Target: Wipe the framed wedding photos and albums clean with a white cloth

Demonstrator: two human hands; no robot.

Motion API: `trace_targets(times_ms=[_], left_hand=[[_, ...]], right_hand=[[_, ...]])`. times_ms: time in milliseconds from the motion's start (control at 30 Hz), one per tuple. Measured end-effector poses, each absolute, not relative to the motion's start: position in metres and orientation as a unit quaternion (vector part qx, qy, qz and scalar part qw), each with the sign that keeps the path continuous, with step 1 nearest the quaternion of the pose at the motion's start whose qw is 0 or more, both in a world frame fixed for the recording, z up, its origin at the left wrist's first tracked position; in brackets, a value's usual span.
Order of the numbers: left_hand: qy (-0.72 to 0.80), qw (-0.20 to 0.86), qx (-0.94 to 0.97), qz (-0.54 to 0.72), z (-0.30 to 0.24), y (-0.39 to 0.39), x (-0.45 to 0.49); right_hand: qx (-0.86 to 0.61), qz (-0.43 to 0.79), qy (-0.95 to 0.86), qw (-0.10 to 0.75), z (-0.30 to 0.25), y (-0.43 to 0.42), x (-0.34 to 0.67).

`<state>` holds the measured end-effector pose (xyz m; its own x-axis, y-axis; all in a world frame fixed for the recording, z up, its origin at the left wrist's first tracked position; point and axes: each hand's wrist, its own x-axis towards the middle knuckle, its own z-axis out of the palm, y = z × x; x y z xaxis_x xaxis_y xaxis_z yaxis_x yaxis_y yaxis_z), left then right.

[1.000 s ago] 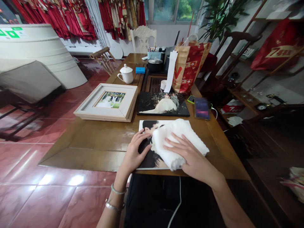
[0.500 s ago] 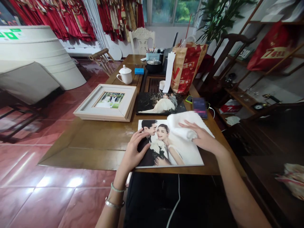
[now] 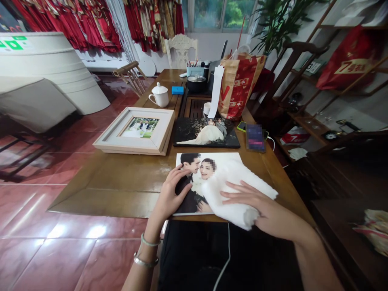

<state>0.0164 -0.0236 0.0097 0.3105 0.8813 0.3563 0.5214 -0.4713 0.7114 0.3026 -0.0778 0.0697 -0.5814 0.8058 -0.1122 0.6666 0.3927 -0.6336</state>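
Observation:
A photo panel [image 3: 187, 202] with a portrait of a couple lies flat at the table's near edge. My left hand [image 3: 173, 190] rests on its left side, fingers spread and thumb apart, holding nothing. On the panel's right half lies a folded white cloth [image 3: 222, 198], which hides much of the picture and hangs past the near edge. My right hand [image 3: 248, 198] grips the cloth, its fingers stretched across the top; the thumb is hidden. Just behind the panel is a darker photo panel [image 3: 189, 131] showing a couple.
Light wooden picture frames [image 3: 106, 139] are stacked at the left of the table [image 3: 115, 182]. A lidded white mug [image 3: 160, 97], a blue box [image 3: 177, 90] and a paper bag [image 3: 241, 87] stand farther back. A phone [image 3: 255, 137] with a cable lies at the right.
My right hand has drawn the white cloth down toward me across the photo panel, from its upper right to its lower edge. My left hand has stayed in place.

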Motion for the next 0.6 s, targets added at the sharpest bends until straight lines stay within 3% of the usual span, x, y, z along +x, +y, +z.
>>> trace_targets(times_ms=[233, 500, 600], left_hand=[[0.453, 0.239, 0.773, 0.375, 0.01, -0.023, 0.017], [0.456, 0.243, 0.77, 0.373, 0.011, -0.023, 0.016], [0.454, 0.244, 0.772, 0.372, 0.01, -0.023, 0.016]], right_hand=[[-0.56, 0.286, -0.767, 0.13, 0.057, -0.057, 0.339], [-0.632, 0.113, -0.756, 0.132, 0.051, -0.009, 0.266], [-0.598, 0.101, -0.783, 0.137, 0.049, -0.017, 0.244]])
